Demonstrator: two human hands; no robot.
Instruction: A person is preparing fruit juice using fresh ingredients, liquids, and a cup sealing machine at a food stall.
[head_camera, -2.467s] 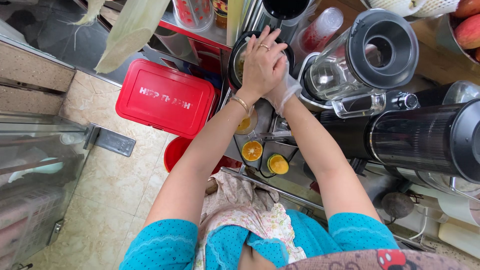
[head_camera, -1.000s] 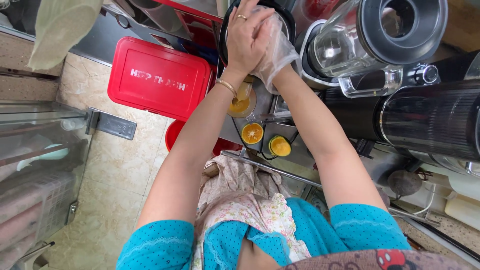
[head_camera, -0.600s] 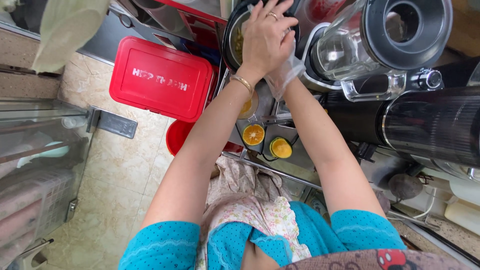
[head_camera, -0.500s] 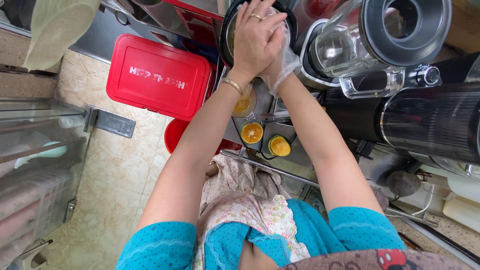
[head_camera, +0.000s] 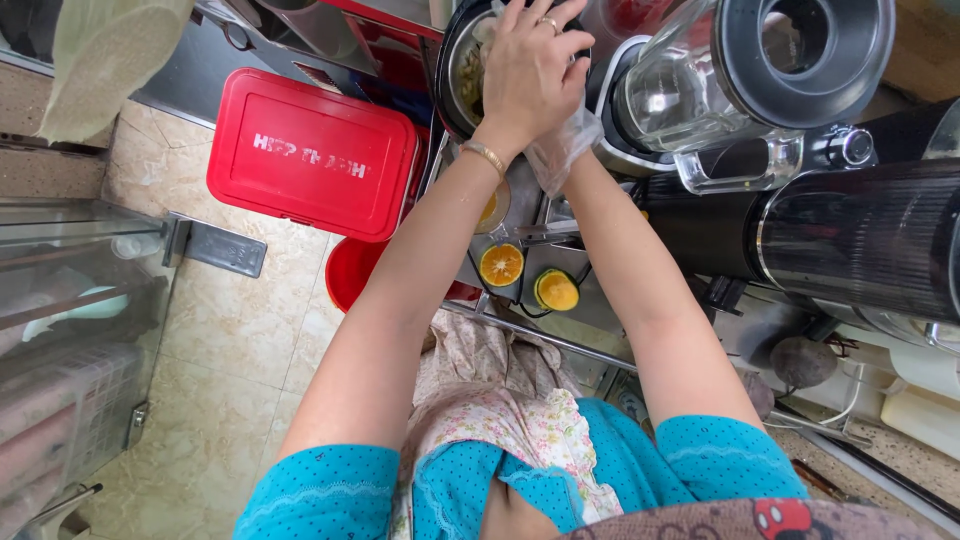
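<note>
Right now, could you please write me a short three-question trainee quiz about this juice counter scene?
1. True or false: the left hand lies on top of the right hand over the dark round bowl.
2. Which hand wears a clear plastic glove? A left, B right.
3. Fill in: two cut ______ halves lie face up on the counter below the arms.

Key: 1 true; 2 B; 3 orange.

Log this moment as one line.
left hand pressed over gloved right hand | above round bowl | halved oranges near | red box on floor
</note>
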